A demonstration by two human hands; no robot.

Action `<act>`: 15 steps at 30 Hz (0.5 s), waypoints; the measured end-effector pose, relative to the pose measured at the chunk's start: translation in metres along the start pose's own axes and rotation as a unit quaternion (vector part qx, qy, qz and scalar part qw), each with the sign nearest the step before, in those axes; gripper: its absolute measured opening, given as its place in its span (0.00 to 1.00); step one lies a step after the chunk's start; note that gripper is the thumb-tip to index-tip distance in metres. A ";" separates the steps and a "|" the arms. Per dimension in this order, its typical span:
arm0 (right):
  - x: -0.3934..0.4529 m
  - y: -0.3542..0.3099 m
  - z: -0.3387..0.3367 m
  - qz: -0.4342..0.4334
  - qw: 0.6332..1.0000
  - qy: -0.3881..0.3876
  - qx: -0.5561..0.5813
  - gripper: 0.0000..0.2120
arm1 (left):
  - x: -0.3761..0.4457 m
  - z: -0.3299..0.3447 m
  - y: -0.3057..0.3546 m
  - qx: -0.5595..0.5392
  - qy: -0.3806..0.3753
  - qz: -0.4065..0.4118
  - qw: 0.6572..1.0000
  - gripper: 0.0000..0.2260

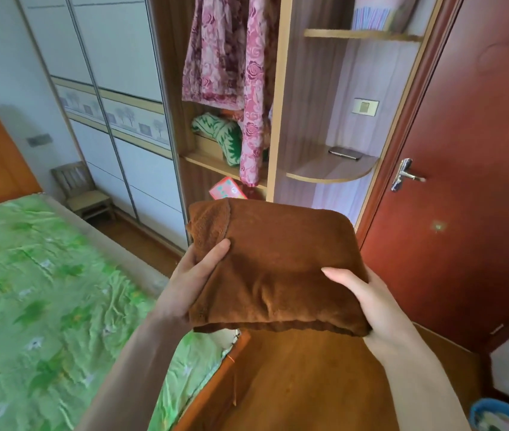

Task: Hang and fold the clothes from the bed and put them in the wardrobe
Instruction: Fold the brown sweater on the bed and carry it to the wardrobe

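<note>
We grip the folded brown garment (pixel 278 262) in both hands, left hand (pixel 194 275) and right hand (pixel 368 303), before the wardrobe (pixel 275 119); shelving remains.

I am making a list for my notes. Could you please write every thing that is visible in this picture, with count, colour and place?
folded garment: one, brown, held before the wardrobe
hanging garment: one, pink floral, in wardrobe
bundle: one, green-white, wardrobe shelf
box: one, red, below that shelf
phone: one, dark, rounded side shelf
door: one, red-brown, right
chair: one, wooden, beside the bed
bed: one, green cover, left
left hand: grips garment's left edge
right hand: grips garment's right edge
</note>
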State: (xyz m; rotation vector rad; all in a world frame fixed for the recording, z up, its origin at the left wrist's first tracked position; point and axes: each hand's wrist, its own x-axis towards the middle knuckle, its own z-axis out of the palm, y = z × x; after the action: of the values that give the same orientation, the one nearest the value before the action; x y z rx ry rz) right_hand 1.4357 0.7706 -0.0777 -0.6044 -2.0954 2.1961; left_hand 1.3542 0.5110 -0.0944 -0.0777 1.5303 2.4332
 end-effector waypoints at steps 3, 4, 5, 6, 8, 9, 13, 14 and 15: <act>0.058 -0.012 0.013 0.006 0.999 -0.030 -0.009 0.46 | 0.043 -0.005 0.002 -0.023 0.021 0.013 0.999 0.25; 0.078 -0.015 0.019 0.005 0.999 -0.035 -0.011 0.45 | 0.058 -0.007 0.004 -0.029 0.032 0.018 0.999 0.24; 0.098 -0.018 0.025 0.002 0.999 -0.039 -0.016 0.44 | 0.074 -0.009 0.006 -0.034 0.043 0.025 0.998 0.24; 0.118 -0.022 0.031 -0.001 0.999 -0.046 -0.020 0.43 | 0.089 -0.011 0.008 -0.034 0.055 0.035 0.997 0.24; 0.158 -0.031 0.045 -0.007 0.998 -0.065 -0.025 0.37 | 0.123 -0.016 0.015 -0.033 0.071 0.052 0.996 0.24; 0.179 -0.036 0.051 -0.009 0.997 -0.074 -0.027 0.35 | 0.140 -0.018 0.018 -0.033 0.077 0.057 0.995 0.25; 0.262 -0.063 0.079 -0.009 0.992 -0.115 -0.050 0.32 | 0.211 -0.027 0.037 -0.042 0.105 0.072 0.991 0.28; 0.283 -0.071 0.087 -0.007 0.991 -0.129 -0.046 0.29 | 0.230 -0.031 0.044 -0.044 0.112 0.076 0.990 0.28; 0.303 -0.079 0.095 -0.007 0.989 -0.145 -0.037 0.26 | 0.248 -0.035 0.050 -0.044 0.119 0.077 0.989 0.28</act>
State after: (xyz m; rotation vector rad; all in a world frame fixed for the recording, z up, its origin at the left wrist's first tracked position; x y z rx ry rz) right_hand 1.1085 0.7765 -0.0751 -0.2852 -2.3138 2.3289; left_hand 1.0997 0.5073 -0.1113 -0.2853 1.5775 2.6960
